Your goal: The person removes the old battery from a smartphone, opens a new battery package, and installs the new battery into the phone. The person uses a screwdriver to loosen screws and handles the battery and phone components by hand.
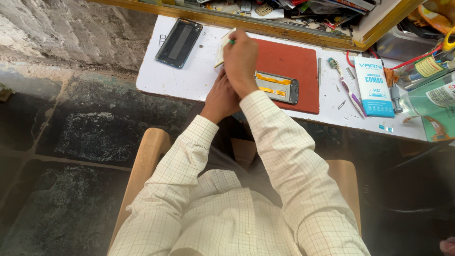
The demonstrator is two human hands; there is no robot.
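While both arms are stretched forward from a wooden chair point(142, 161), the hands are brought together over the near edge of the white tabletop point(189, 80). In the head view, the right hand point(241, 59) is curled shut around a small green-tipped tool point(231, 41), whose tip shows above the knuckles, just beside a pale card point(221, 50). The left hand point(220, 97) is tucked beneath the right one, touching it; whether its fingers are spread or pinched cannot be told, since they are hidden. Just right of the hands, an opened phone frame point(278, 87) with orange strips is laid on a red mat point(289, 61). A dark phone panel point(179, 42) is set near the far left corner. Toward the right edge, a toothbrush point(345, 85) and a blue-and-white box point(373, 87) are placed side by side.
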